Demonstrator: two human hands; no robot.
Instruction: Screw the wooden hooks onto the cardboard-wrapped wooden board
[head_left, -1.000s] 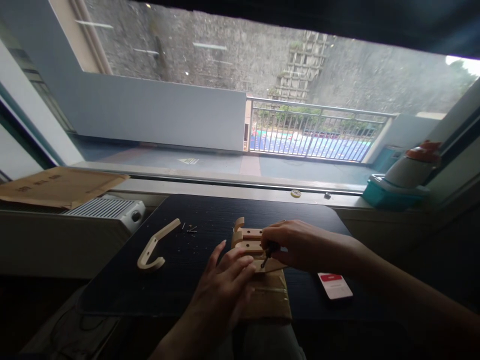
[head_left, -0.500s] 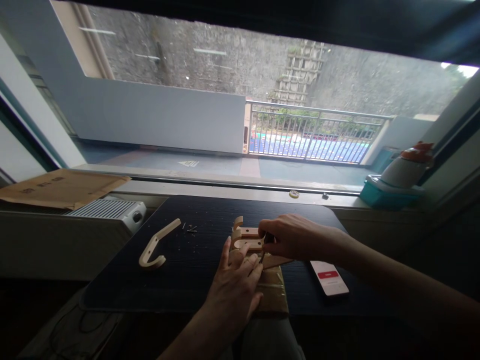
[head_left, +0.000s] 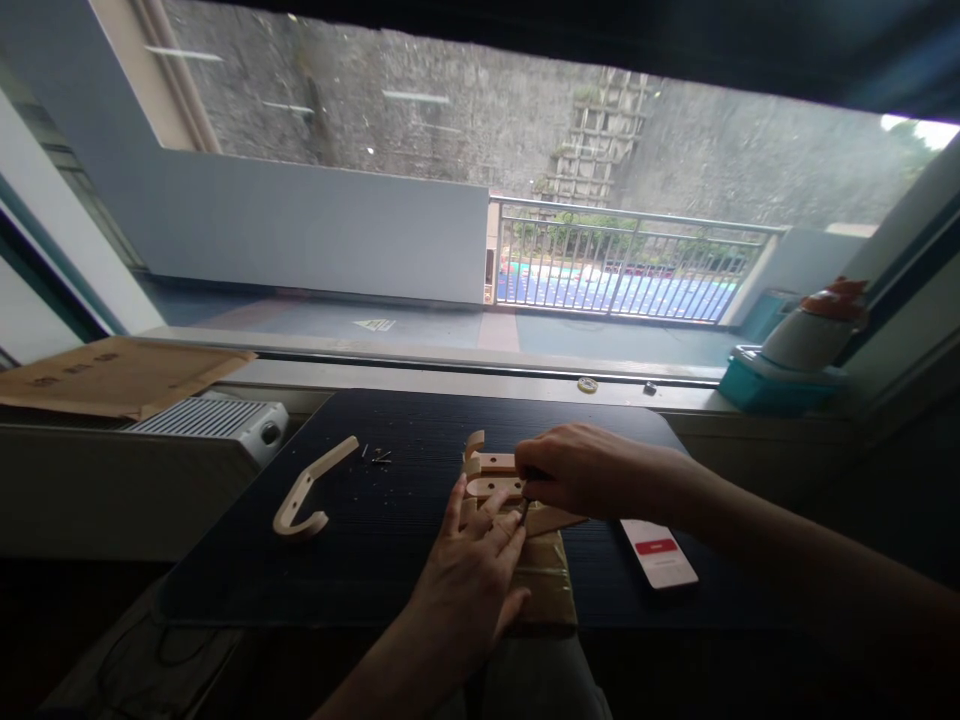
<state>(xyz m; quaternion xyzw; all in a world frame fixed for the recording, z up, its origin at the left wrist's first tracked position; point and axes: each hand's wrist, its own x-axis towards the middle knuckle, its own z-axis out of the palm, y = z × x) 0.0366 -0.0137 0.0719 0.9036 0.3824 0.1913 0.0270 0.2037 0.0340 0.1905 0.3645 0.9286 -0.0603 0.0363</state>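
My right hand (head_left: 566, 470) is closed round the dark handle of a screwdriver (head_left: 525, 508), its thin metal shaft pointing down beside my left fingertips. With fingers stretched out and somewhat spread, my left hand (head_left: 476, 560) lies over a light wooden hook, mostly hidden beneath it. Just beyond the fingers, another wooden hook (head_left: 487, 487) with screw holes lies across a tape-wrapped cardboard box (head_left: 551, 590). A further similar hook (head_left: 495, 461) is behind it. The screwdriver's tip is too small to make out.
A loose wooden hook (head_left: 300, 490) and several screws (head_left: 381, 457) lie on the dark table (head_left: 240, 570) to the left. A phone (head_left: 660, 555) rests at the right. On the sill stand a teal box (head_left: 780, 385) and a roll of tape (head_left: 587, 384).
Both hands stay in nearly the same place, with the right hand's grip on the screwdriver slightly turned. The whole view has shifted a little.
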